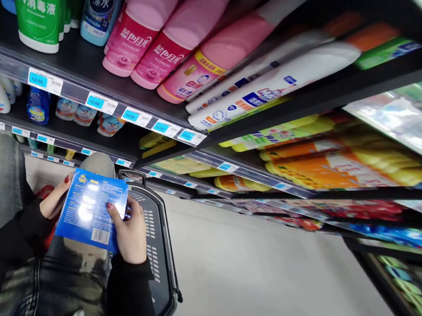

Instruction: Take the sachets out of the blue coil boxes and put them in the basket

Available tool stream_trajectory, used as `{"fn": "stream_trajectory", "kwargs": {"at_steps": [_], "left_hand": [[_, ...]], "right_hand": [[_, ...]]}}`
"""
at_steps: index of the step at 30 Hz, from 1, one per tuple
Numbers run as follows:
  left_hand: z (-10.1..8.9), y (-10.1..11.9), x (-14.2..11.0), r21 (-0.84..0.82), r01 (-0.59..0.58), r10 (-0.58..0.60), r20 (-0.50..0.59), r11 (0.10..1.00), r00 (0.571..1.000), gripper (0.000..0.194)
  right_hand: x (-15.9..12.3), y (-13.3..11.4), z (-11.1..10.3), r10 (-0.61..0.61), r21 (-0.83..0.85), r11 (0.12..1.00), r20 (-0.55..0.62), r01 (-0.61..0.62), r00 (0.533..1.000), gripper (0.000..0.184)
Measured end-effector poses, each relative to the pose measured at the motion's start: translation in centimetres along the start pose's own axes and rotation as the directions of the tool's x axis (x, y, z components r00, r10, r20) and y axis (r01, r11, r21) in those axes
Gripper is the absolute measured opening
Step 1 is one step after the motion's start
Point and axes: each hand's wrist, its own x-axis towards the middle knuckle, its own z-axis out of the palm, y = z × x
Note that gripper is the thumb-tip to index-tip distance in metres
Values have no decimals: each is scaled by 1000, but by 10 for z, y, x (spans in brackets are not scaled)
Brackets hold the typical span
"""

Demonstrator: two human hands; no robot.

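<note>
So the left hand (54,199) is pinching the left edge of a shiny blue packet (81,212), and the right hand (133,232) has the right edge, thumb pressed on the printed front. Packet's up over the lap, tilted a bit, small text and a barcode (100,236) facing up, glare right in the middle. Black slotted shopping basket (168,270) sits on the floor (242,268) just right of it. Shelf (78,65) ahead has pink bottles (162,61) and a green-labelled 84 disinfectant bottle (37,8), price tags (101,103) along the edge.
</note>
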Motion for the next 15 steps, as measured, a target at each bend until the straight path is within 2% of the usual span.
{"fn": "stream_trajectory", "kwargs": {"at_steps": [3,6,9,12,15], "left_hand": [[3,1,1,67,-179,175,52,982,983,46],[8,4,-1,143,-210,201,73,967,977,40],[12,7,-4,267,-236,236,34,934,971,44],[12,7,-4,303,-230,238,11,925,971,45],[8,4,-1,226,-203,208,1,953,978,48]], "right_hand": [[7,5,-7,68,77,994,73,-74,995,49],[13,10,-19,134,234,960,98,-154,986,47],[18,21,-38,236,457,854,86,-248,968,49],[23,47,-66,370,590,751,-6,-295,929,50],[27,78,-92,482,642,713,-159,-281,862,50]]}}
